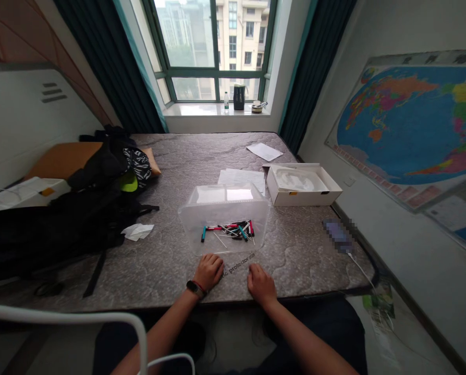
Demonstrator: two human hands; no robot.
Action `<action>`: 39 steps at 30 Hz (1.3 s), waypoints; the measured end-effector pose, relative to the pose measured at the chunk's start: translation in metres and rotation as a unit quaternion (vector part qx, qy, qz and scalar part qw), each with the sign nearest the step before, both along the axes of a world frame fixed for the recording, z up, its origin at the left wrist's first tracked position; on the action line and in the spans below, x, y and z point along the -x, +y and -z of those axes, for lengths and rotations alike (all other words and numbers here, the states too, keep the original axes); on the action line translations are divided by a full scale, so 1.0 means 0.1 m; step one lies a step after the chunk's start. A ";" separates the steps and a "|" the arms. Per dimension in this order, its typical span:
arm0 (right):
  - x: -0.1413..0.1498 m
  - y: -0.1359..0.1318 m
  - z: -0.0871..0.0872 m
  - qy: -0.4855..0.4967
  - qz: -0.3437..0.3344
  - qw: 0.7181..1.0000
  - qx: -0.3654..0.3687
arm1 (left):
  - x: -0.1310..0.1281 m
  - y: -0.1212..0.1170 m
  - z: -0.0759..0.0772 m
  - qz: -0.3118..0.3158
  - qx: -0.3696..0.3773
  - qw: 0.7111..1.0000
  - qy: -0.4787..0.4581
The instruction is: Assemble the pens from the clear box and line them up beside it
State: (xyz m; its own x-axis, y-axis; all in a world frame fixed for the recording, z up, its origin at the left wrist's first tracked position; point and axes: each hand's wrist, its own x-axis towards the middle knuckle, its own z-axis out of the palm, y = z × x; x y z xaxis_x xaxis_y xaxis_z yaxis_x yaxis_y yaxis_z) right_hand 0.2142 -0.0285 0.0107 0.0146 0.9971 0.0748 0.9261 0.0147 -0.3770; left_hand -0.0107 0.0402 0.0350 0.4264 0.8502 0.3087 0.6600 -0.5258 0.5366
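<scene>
My left hand [209, 271], with a dark band at the wrist, rests on the grey mattress [166, 271] just in front of a clear plastic box [189, 213]. Its fingers are curled and nothing shows in them. To the right, my right hand [261, 284] lies on the mattress in a loose fist, also with nothing visible in it. Printed lettering on the mattress runs between the two hands. Inside the box is a small heap of thin pen-like sticks [236, 229] in black, red, teal and white. Their exact kind is too small to tell.
Right of the box stands an open white carton [303, 198], with paper sheets [248, 177] behind the box. A phone [338, 235] with a white cable lies near the right edge. Black bags [100, 208] and a crumpled tissue [138, 232] are at left. A white tube [80, 316] crosses the lower left.
</scene>
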 end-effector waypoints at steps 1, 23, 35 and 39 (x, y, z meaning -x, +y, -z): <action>-0.01 0.00 -0.01 0.010 0.001 1.000 0.001 | 0.04 -0.06 0.02 0.008 -0.015 0.999 0.031; 1.53 -0.23 -1.43 0.838 -0.038 0.469 0.276 | -0.43 0.16 -1.45 -0.086 0.300 0.552 -0.774; 1.22 -0.18 -0.87 0.698 -0.061 0.653 0.286 | -0.13 0.03 -0.78 -0.205 0.127 0.885 -0.398; 0.63 0.41 -0.66 0.480 0.004 0.857 0.188 | 0.15 -0.10 -0.29 -0.218 0.108 0.961 -0.129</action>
State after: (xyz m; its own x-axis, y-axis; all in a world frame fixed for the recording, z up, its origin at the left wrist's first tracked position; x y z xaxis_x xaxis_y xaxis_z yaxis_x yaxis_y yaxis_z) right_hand 0.1508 0.0122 0.0768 -0.1025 0.9478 -0.3020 0.1862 -0.2800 -0.9418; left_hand -0.0252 0.0303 0.0637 -0.0513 0.9870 0.1520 0.6217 -0.0875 0.7784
